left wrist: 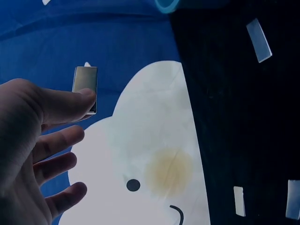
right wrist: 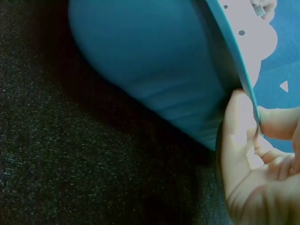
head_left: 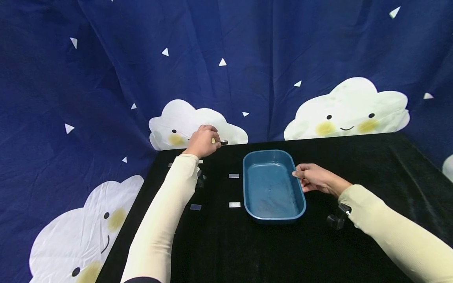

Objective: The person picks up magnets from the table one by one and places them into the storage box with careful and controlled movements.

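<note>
Between thumb and index finger, my left hand (head_left: 203,140) pinches a small shiny rectangular metal piece (left wrist: 86,78), its other fingers spread apart in the left wrist view. That hand is raised at the far left edge of the black table, in front of the curtain. My right hand (head_left: 316,179) grips the right rim of a blue rectangular plastic tub (head_left: 273,215), thumb at the rim and fingers along the outer wall. Nothing shows inside the tub. In the right wrist view the tub's side wall (right wrist: 145,51) slopes down toward the black cloth.
Several small flat rectangular pieces lie left of the tub, among them a clear one (head_left: 234,176), a whitish one (head_left: 234,204) and a bluish one (head_left: 196,207). Others sit partly behind the left forearm. A dark blue curtain (head_left: 198,74) with clouds hangs behind the black-covered table (head_left: 226,251).
</note>
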`<state>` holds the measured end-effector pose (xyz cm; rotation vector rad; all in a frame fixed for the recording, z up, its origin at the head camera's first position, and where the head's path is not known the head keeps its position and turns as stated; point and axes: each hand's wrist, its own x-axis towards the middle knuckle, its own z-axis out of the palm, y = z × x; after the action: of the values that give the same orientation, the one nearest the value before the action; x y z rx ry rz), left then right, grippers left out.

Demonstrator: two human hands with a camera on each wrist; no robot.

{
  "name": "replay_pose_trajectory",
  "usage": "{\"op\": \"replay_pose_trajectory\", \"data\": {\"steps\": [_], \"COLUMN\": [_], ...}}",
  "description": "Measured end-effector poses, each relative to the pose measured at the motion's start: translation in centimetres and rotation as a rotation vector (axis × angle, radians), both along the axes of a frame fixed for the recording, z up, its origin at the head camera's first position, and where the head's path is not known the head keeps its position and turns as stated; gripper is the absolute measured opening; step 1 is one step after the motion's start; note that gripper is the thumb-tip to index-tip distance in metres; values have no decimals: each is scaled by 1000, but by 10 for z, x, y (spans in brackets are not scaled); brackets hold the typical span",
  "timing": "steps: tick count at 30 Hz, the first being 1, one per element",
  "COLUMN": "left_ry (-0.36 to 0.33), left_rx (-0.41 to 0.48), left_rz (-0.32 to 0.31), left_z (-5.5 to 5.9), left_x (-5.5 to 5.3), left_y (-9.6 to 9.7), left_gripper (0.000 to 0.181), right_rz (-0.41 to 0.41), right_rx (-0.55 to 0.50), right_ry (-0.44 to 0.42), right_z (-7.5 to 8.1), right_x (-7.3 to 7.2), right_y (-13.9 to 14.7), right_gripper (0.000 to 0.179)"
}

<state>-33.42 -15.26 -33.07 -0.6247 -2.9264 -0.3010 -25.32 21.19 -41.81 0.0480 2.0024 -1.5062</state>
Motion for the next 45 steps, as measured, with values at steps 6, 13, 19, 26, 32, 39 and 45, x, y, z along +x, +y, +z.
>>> {"op": "replay_pose_trajectory", "data": {"steps": [6, 13, 19, 26, 32, 39, 45], "left_ry": [-18, -15, 25, 40, 38, 28, 27], "left_rx": [-19, -40, -54, -75, -83, -63, -51], "left_rz": [-16, -35, -88, -116, -115, -139, -147], "left_z": [-2, -6, -13, -21, -26, -31, -29], "left_x": [3, 7, 10, 14, 15, 17, 18], "left_y": [7, 17, 26, 35, 41, 54, 63], "left_gripper": [15, 14, 12, 10, 10, 10, 10], "right_rz": [-3, -8, -12, -10, -17, -30, -24], "right_rx": [5, 20, 25, 25, 26, 43, 38], "right_ry": [-5, -1, 3, 1, 5, 18, 14], "right_z": [0, -2, -4, -4, -4, -3, -2], "right_x": [0, -1, -2, -2, -2, 0, 0], "right_y": [-1, -2, 0, 0, 0, 1, 0], "right_gripper": [12, 12, 13, 12, 12, 13, 12]}}
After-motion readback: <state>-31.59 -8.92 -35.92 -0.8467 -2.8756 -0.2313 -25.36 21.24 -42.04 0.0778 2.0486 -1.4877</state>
